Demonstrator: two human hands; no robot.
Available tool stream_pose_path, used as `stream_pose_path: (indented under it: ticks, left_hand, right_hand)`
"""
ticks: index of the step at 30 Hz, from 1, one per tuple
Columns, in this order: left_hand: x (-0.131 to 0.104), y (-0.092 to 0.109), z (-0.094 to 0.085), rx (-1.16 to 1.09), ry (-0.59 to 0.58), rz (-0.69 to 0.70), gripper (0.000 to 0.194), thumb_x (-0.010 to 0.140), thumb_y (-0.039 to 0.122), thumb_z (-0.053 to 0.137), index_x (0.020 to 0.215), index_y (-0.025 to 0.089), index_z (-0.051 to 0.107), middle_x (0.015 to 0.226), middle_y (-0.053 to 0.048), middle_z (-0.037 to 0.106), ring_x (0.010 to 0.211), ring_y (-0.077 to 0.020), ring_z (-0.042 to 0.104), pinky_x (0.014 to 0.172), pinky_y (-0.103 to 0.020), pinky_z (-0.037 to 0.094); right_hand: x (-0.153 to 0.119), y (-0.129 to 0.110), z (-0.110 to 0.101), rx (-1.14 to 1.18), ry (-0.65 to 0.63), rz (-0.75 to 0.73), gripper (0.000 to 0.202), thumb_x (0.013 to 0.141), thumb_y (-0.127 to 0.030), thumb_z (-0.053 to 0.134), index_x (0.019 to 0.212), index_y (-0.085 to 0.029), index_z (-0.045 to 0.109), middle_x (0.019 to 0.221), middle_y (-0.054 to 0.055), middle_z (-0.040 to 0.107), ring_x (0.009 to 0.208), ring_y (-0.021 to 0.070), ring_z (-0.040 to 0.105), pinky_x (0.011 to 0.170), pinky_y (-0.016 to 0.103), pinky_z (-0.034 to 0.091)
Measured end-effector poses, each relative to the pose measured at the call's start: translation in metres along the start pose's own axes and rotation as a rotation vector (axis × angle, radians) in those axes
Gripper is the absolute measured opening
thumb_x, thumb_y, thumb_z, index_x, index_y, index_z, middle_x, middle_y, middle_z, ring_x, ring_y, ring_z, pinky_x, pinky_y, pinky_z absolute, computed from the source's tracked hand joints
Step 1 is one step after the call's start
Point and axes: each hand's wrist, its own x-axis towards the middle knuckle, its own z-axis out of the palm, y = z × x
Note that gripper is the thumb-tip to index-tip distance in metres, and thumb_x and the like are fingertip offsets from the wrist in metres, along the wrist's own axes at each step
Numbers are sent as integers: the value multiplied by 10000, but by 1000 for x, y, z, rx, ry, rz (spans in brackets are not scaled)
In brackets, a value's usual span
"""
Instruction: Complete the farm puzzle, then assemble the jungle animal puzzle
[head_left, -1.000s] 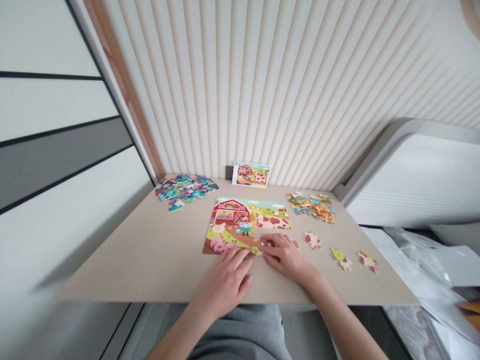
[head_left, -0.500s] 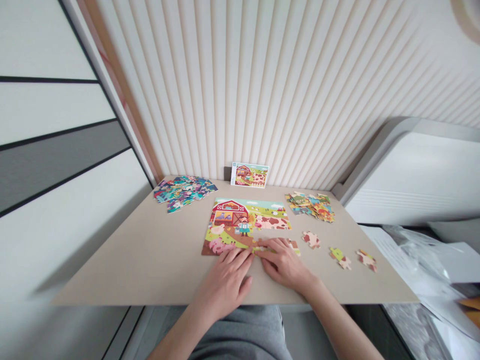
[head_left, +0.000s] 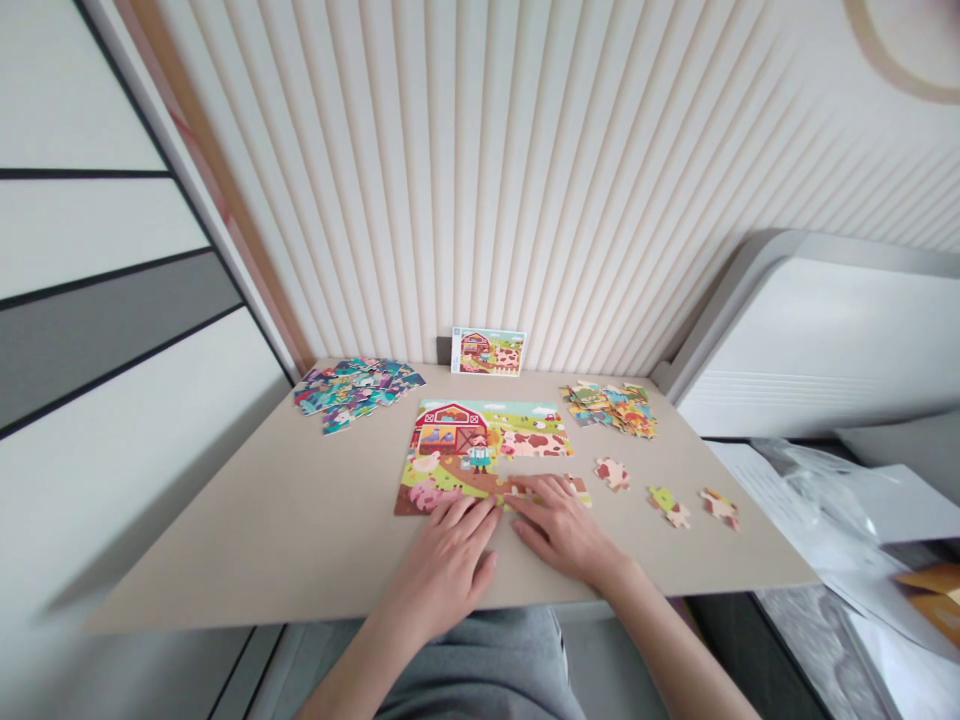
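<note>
A farm jigsaw puzzle [head_left: 450, 440] with a red barn, a farmer and a cow lies partly assembled on the table. My left hand [head_left: 455, 548] lies over its bottom edge, fingers stretched out and flat. Beside it my right hand [head_left: 559, 520] rests palm down with fingers extended on the lower right strip of joined pieces [head_left: 579, 489]. Between that strip and the cow there is a gap showing table. The fingertips of both hands nearly meet and cover part of the bottom row.
Loose pieces lie to the right: a cow-patterned piece [head_left: 613, 474], a green and cream pair [head_left: 669, 506] and another piece [head_left: 721, 508]. Piles of blue-purple pieces [head_left: 358, 388] and yellow-green pieces [head_left: 615, 408] sit at the back. A reference picture card [head_left: 488, 352] leans against the wall.
The camera view has shifted slightly, so the table appears a little further left. Both hands stay flat on the puzzle's bottom edge, with the right fingers shifted only slightly.
</note>
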Motion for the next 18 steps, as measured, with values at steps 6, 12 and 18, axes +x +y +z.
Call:
stream_pose_path:
  ticks: [6, 12, 18]
  left_hand:
    - [0, 0, -1, 10, 2, 5, 499, 1013, 336, 530, 1500, 225, 516, 1537, -71, 563, 1350, -288, 524, 1203, -521, 347]
    - [2, 1, -4, -2, -7, -10, 489, 1004, 314, 540, 1490, 262, 529, 1493, -57, 595, 1331, -289, 531, 1188, -536, 362]
    - [2, 1, -2, 29, 14, 21, 489, 991, 287, 536, 1479, 258, 546, 1467, -81, 605, 1299, -294, 549, 1165, -535, 397]
  right_hand:
    - [-1, 0, 2, -17, 24, 20, 373, 1032, -318, 570, 1394, -319, 659, 1370, 92, 663, 1229, 280, 592, 1080, 488, 433]
    - [-1, -1, 1, -34, 23, 17, 351, 1025, -358, 591, 1362, -308, 677, 1343, 102, 680, 1201, 280, 615, 1090, 504, 416]
    - [-2, -5, 1, -29, 24, 17, 368, 1033, -350, 583, 1394, -333, 647, 1382, 87, 659, 1252, 270, 597, 1128, 502, 406]
